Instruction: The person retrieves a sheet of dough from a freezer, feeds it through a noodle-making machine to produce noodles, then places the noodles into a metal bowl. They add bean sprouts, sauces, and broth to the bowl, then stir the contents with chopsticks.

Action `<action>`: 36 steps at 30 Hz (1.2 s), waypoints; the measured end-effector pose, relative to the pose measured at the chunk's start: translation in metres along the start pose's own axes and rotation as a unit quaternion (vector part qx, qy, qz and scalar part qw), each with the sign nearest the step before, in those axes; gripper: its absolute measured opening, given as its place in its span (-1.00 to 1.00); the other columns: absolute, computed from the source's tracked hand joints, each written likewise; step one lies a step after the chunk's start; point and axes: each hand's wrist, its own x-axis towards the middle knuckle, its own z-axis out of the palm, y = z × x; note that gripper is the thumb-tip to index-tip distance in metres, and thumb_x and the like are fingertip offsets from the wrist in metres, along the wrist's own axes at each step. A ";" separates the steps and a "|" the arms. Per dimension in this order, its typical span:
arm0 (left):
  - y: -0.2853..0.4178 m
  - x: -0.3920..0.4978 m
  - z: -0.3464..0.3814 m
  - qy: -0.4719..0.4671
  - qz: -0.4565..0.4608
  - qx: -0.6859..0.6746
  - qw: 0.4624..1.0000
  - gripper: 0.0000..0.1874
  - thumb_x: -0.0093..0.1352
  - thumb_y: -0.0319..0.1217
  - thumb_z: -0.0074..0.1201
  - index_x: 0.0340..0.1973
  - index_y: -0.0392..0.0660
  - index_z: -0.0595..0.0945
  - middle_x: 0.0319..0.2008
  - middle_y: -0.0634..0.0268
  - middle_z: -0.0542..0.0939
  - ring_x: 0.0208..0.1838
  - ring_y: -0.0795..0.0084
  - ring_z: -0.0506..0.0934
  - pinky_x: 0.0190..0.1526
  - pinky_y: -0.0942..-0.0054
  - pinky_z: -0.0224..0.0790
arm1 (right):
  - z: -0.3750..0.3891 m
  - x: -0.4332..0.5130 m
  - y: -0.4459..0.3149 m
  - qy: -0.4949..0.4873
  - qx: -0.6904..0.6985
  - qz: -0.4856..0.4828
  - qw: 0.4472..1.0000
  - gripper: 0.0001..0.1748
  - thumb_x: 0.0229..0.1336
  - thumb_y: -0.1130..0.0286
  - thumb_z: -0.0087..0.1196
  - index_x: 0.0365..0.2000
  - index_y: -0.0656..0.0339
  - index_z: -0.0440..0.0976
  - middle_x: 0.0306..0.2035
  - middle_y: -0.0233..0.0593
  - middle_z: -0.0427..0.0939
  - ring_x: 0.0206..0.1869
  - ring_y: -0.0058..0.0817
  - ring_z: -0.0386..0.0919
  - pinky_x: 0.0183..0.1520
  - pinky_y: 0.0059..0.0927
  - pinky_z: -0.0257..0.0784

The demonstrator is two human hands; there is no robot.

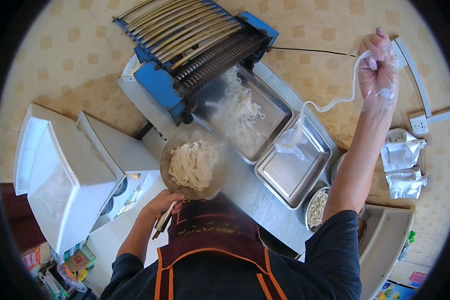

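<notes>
My left hand [167, 204] is closed around the handle of a round metal strainer or pan [167, 161], which holds a heap of wide white noodles [193, 165]. Raised at the upper right, my right hand [378, 63] wears a clear plastic glove and pinches one end of a long white noodle [332, 104]. The strand hangs down to a crumpled clear plastic bag [292, 142] over a metal tray [260, 172]. Beside it, a larger steel tray [281, 101] holds more loose noodles [243, 105], partly hidden by steam.
A blue machine with metal rollers and slats [202, 48] stands behind the large tray. A metal bowl of pale chopped food [317, 210] is under my right arm. White cabinets or a freezer [75, 168] stand to the left. Silver pouches [403, 163] hang on the right wall.
</notes>
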 end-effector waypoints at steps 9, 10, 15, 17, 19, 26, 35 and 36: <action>0.007 0.002 0.010 -0.067 0.058 0.028 0.996 -0.77 0.45 -0.38 0.06 -0.44 -0.22 0.54 -0.65 0.31 0.46 -0.65 0.51 0.42 -0.60 0.51 0.24 | -0.044 -0.105 0.179 0.070 -0.049 0.267 0.960 -0.62 0.33 0.45 0.14 0.12 0.31 0.47 -0.24 -0.22 0.66 -0.31 -0.56 0.61 -0.30 -0.52 0.53; 0.009 -0.001 0.014 -0.058 0.034 0.028 0.997 -0.77 0.45 -0.38 0.06 -0.44 -0.23 0.54 -0.65 0.31 0.47 -0.65 0.50 0.42 -0.59 0.50 0.25 | -0.050 -0.128 0.201 0.063 -0.106 0.331 0.936 -0.57 0.32 0.42 0.14 0.17 0.29 0.48 -0.22 -0.13 0.69 -0.25 -0.48 0.67 -0.24 -0.43 0.57; 0.040 0.027 0.057 0.006 0.017 0.055 0.998 -0.73 0.39 -0.33 0.08 -0.53 -0.21 0.56 -0.68 0.28 0.49 -0.64 0.47 0.41 -0.57 0.44 0.21 | -0.049 -0.188 0.193 -0.018 -0.655 0.290 0.698 -0.73 0.22 0.38 0.19 -0.11 0.27 0.66 -0.28 0.04 0.69 -0.24 -0.29 0.71 -0.21 -0.31 0.60; 0.056 0.051 0.075 0.019 0.049 0.066 0.996 -0.72 0.39 -0.32 0.09 -0.54 -0.20 0.54 -0.68 0.28 0.47 -0.65 0.46 0.40 -0.58 0.44 0.20 | -0.024 -0.207 0.187 -0.094 -0.685 0.119 0.712 -0.77 0.16 0.39 0.21 -0.19 0.22 0.69 -0.23 -0.05 0.71 -0.21 -0.27 0.71 -0.20 -0.29 0.60; 0.063 0.070 0.088 0.006 0.082 0.057 0.995 -0.73 0.43 -0.33 0.10 -0.48 -0.21 0.51 -0.66 0.29 0.44 -0.66 0.45 0.39 -0.59 0.46 0.20 | -0.001 -0.225 0.197 -0.250 -0.624 -0.053 0.739 -0.75 0.07 0.42 0.22 -0.19 0.18 0.68 -0.17 -0.13 0.70 -0.14 -0.25 0.68 -0.15 -0.29 0.60; 0.052 0.091 0.112 -0.017 0.033 0.086 0.996 -0.73 0.43 -0.33 0.09 -0.49 -0.20 0.50 -0.64 0.28 0.46 -0.65 0.46 0.39 -0.57 0.44 0.21 | 0.011 -0.236 0.225 -0.245 -0.802 -0.027 0.544 -0.80 -0.12 0.53 0.15 -0.36 0.20 0.57 -0.36 -0.19 0.59 -0.26 -0.25 0.59 -0.21 -0.26 0.54; 0.061 0.092 0.111 -0.040 0.041 0.112 0.992 -0.75 0.44 -0.32 0.08 -0.46 -0.18 0.50 -0.64 0.31 0.46 -0.62 0.48 0.40 -0.53 0.46 0.21 | -0.064 -0.228 0.168 0.319 -0.224 0.382 0.838 -0.72 0.36 0.43 0.11 0.00 0.37 0.52 -0.17 -0.20 0.68 -0.18 -0.49 0.62 -0.01 -0.40 0.52; 0.061 0.092 0.112 -0.054 0.039 0.110 0.992 -0.75 0.44 -0.32 0.08 -0.45 -0.18 0.50 -0.64 0.31 0.46 -0.62 0.48 0.40 -0.52 0.46 0.22 | -0.071 -0.222 0.173 0.344 -0.132 0.371 0.853 -0.72 0.36 0.47 0.09 0.01 0.38 0.51 -0.16 -0.19 0.68 -0.17 -0.47 0.62 -0.01 -0.38 0.52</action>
